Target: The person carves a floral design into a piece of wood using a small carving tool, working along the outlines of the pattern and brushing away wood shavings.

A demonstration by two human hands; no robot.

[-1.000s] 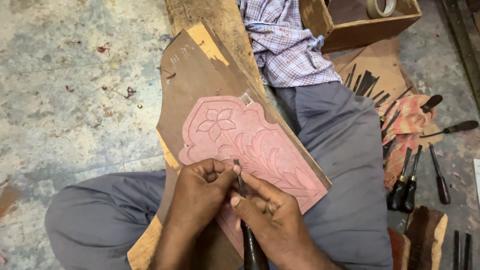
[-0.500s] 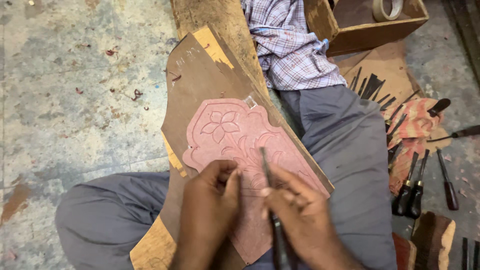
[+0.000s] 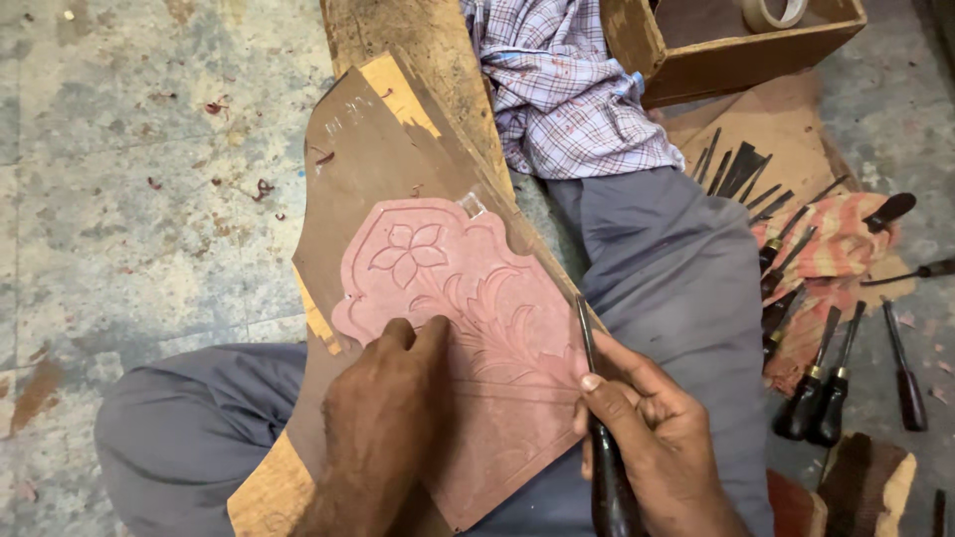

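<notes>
A pink carved slab (image 3: 468,298) with a flower and leaf relief lies on a brown wooden board (image 3: 368,159) across my lap. My left hand (image 3: 383,418) rests flat on the slab's lower part, fingers together. A dark-handled chisel (image 3: 597,418) is gripped in my right hand (image 3: 647,438). Its thin blade points up along the slab's right edge.
Several dark-handled carving tools (image 3: 826,388) lie on the floor and on an orange patterned cloth (image 3: 836,239) at the right. A checked shirt (image 3: 567,89) and a wooden box (image 3: 736,50) holding a tape roll (image 3: 774,12) sit at the top. Stained concrete floor (image 3: 139,199) spreads left.
Both hands were together at the slab's lower middle with the chisel tip between them. They have parted: the right hand drew the chisel to the right edge, the left flattened on the slab.
</notes>
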